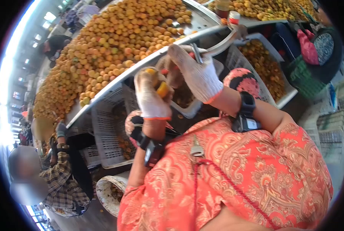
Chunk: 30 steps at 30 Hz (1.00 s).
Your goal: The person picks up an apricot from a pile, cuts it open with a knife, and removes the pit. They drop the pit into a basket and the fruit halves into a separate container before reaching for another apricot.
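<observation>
— Table (pixel 201 21) was a long metal tray under a fruit heap (pixel 114 46), with a market hall behind. What was in hand?

— Left hand (pixel 152 98), white glove: grip clamped round one yellow fruit (pixel 162 89). It sat in front of the chest, just below the table rim and above a white crate (pixel 187 113). Right hand (pixel 197 75), also gloved: grip closed on a small metal tool (pixel 197 52), just above and beside the fruit. The tool tip was hidden, so I couldn't tell if it touched.

— How to do the step well?

— My read:
- Pin the fruit between thumb and fingers.
- Turn the fruit rather than the tool.
- Keep the edge aimed away from the left thumb.
- Work over the crate so scraps drop in.

The gloves looked like thin knit, so a slip would likely go through.

— Counts?

— What I could make out:
- Hands: two, both gloved.
- Black wrist units (pixel 247 111): two.
- Held fruit: one.
- Tool: one.
- Key (pixel 197 148): one, on a red cord (pixel 233 188).
- White crates: four, including a loaded crate (pixel 237 57) at right with fruit in it.
- White bucket (pixel 106 184): one.
- Red-capped jar (pixel 233 17): one, on the table.
- Loose fruit on the table: far too many to count.
- Other people: at least two, one with a plaid sleeve (pixel 60 173) at left.
</observation>
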### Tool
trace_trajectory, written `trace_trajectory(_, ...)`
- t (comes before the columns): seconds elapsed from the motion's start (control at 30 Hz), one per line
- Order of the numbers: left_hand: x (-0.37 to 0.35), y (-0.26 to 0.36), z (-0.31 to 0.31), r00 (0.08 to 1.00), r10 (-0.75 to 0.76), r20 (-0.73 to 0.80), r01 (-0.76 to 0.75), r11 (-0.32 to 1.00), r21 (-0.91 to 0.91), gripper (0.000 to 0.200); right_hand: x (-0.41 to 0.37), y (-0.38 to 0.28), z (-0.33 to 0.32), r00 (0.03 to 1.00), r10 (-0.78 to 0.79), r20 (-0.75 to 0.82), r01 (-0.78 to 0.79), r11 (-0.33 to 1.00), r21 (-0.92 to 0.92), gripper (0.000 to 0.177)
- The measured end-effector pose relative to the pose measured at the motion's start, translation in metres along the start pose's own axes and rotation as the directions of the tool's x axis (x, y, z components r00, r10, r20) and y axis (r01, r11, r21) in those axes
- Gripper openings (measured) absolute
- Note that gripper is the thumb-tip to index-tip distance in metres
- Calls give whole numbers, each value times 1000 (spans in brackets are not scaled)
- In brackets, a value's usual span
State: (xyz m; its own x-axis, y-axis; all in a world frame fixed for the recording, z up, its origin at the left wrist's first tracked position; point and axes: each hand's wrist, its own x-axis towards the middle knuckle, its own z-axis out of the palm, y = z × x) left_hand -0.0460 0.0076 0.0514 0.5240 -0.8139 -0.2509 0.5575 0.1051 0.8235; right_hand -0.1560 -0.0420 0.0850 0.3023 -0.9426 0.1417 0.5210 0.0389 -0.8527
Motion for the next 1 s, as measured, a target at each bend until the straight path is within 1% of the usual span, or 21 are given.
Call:
trace_trajectory(0.03,2,-3,-3,998,61,23,-62,997,35,25,-2,3,3,998,-54,-18,53,998,-40,34)
trace_trajectory(0.1,3,-9,-4,984,174,50,-177,982,64,27,-3,1,4,997,-55,57,62,990,-130,35)
trace_trajectory(0.17,0,-10,-2,967,248,54,-252,964,85,26,1,8,-2,986,-47,163,63,994,-95,36)
trace_trajectory(0.23,11,-21,-22,928,292,230,-327,936,131,23,-1,2,2,992,13,127,-1,996,-92,35)
trace_trajectory(0.27,9,-20,-17,916,331,226,-360,928,99,21,1,0,2,992,46,121,-38,997,-67,35)
trace_trajectory(0.3,8,-15,-17,931,281,232,-315,941,123,22,2,-2,1,990,82,116,-77,996,-45,35)
trace_trajectory(0.37,-4,-6,-10,967,171,190,-178,984,21,21,7,-5,-4,986,145,86,-146,989,-2,35)
trace_trajectory(0.4,-5,-4,-11,967,179,181,-185,983,18,21,9,-4,-5,977,201,65,-208,971,117,36)
trace_trajectory(0.43,-5,-2,-12,967,119,225,-116,993,-28,21,12,-1,-11,964,247,97,-259,957,134,40)
trace_trajectory(0.47,-5,-1,-13,960,60,272,-42,997,-70,21,15,2,-16,960,264,94,-276,950,148,41)
trace_trajectory(0.5,-6,2,-12,963,62,262,-44,996,-73,21,16,5,-18,955,281,89,-293,942,162,43)
trace_trajectory(0.6,-10,5,-6,962,-37,272,89,980,-180,23,15,3,-15,938,343,57,-346,904,251,43)
trace_trajectory(0.63,-9,5,-7,961,-36,274,88,979,-182,23,15,2,-15,938,341,57,-344,905,248,43)
trace_trajectory(0.7,-5,5,-12,937,-146,317,201,968,-151,26,14,3,-18,930,365,49,-365,897,250,42)
trace_trajectory(0.77,-5,8,-16,937,-181,298,158,983,99,30,11,3,-26,940,337,55,-340,914,220,42)
trace_trajectory(0.8,-5,5,-14,964,-102,247,61,984,170,31,11,4,-29,949,304,80,-314,929,196,42)
trace_trajectory(0.83,-3,6,-15,963,-106,247,65,983,170,31,12,6,-29,949,306,76,-315,929,195,42)
trace_trajectory(0.9,-1,12,-22,911,-47,410,-39,979,200,30,11,12,-31,929,358,98,-371,910,188,41)
trace_trajectory(0.93,1,5,-20,912,7,410,-52,994,97,28,12,15,-28,933,350,87,-360,907,217,40)
trace_trajectory(0.97,1,7,-21,892,-7,452,-17,999,47,28,11,9,-28,928,351,128,-371,905,209,39)
trace_trajectory(1.0,0,10,-22,864,-32,503,2,998,60,29,10,10,-26,925,360,120,-379,876,299,38)
